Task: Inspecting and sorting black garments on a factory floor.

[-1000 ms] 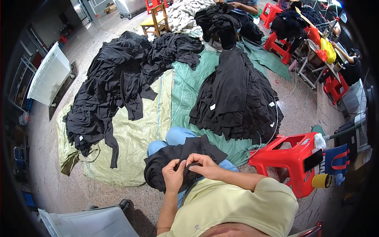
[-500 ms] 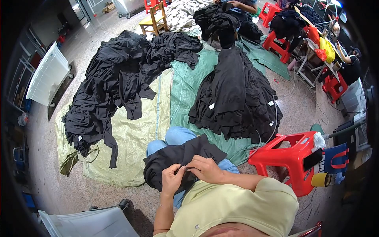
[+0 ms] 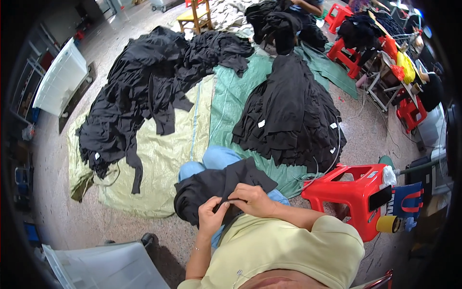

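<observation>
Across my lap lies a black garment (image 3: pixel 199 185), bunched up over my jeans. My left hand (image 3: pixel 211 215) pinches one edge of it between thumb and fingers. Close beside it, my right hand (image 3: pixel 253 200) is closed on a narrow strip of the same black cloth, with a thin dark piece showing between the two hands. Whether anything small is also held in the fingertips cannot be made out. Beyond my knees, a tall stack of black garments (image 3: pixel 288 106) with small white labels rests on a green sheet (image 3: pixel 236 91).
A loose heap of black garments (image 3: pixel 130 86) covers part of a pale yellow sheet (image 3: pixel 159 168) at left. On my right stands a red stool (image 3: pixel 332 185) with a phone (image 3: pixel 380 198). White bins (image 3: pixel 110 267) stand near left and far left (image 3: pixel 61 79). Another person (image 3: pixel 308 6) sits at the back.
The whole view has shifted slightly, so the background sits a little higher. My hands have moved slightly apart, and the thin dark piece between them shows more; both keep hold of the cloth.
</observation>
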A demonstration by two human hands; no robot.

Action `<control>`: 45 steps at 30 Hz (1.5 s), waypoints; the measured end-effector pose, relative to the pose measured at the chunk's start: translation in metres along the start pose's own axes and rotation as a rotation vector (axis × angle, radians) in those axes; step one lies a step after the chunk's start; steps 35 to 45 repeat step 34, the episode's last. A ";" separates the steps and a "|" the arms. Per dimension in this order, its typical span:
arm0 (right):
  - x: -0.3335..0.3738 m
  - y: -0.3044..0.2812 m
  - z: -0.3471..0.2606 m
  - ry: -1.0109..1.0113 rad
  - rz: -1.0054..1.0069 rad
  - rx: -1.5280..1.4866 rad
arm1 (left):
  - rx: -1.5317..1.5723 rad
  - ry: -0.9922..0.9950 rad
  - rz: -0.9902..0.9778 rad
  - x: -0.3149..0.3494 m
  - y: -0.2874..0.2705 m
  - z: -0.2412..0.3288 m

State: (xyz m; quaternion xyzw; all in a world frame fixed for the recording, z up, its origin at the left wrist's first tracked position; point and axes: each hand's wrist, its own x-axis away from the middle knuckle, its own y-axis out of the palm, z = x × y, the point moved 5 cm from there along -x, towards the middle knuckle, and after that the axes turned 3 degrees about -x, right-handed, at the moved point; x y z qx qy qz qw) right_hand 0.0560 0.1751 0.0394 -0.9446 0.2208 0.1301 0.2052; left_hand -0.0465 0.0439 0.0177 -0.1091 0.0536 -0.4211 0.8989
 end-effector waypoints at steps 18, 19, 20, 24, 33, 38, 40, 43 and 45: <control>0.014 0.016 0.037 0.615 -0.013 -0.480 | 0.090 -0.038 -0.038 0.007 0.010 0.005; 0.014 0.016 0.040 0.636 -0.016 -0.482 | 0.155 -0.134 -0.015 0.008 0.012 -0.001; 0.013 0.018 0.043 0.674 -0.040 -0.480 | 0.220 -0.227 0.009 0.010 0.013 -0.008; 0.013 0.024 0.049 0.761 -0.027 -0.488 | 0.542 -0.398 0.157 0.009 0.021 -0.027; -0.008 -0.014 0.006 0.238 -0.638 -0.094 | -0.185 0.163 0.200 -0.008 -0.006 0.006; -0.017 -0.010 0.006 0.213 -0.657 -0.097 | -0.381 0.257 0.053 -0.004 -0.012 0.016; -0.017 -0.010 0.006 0.213 -0.657 -0.097 | -0.381 0.257 0.053 -0.004 -0.012 0.016; -0.017 -0.010 0.006 0.213 -0.657 -0.097 | -0.381 0.257 0.053 -0.004 -0.012 0.016; -0.017 -0.010 0.006 0.213 -0.657 -0.097 | -0.381 0.257 0.053 -0.004 -0.012 0.016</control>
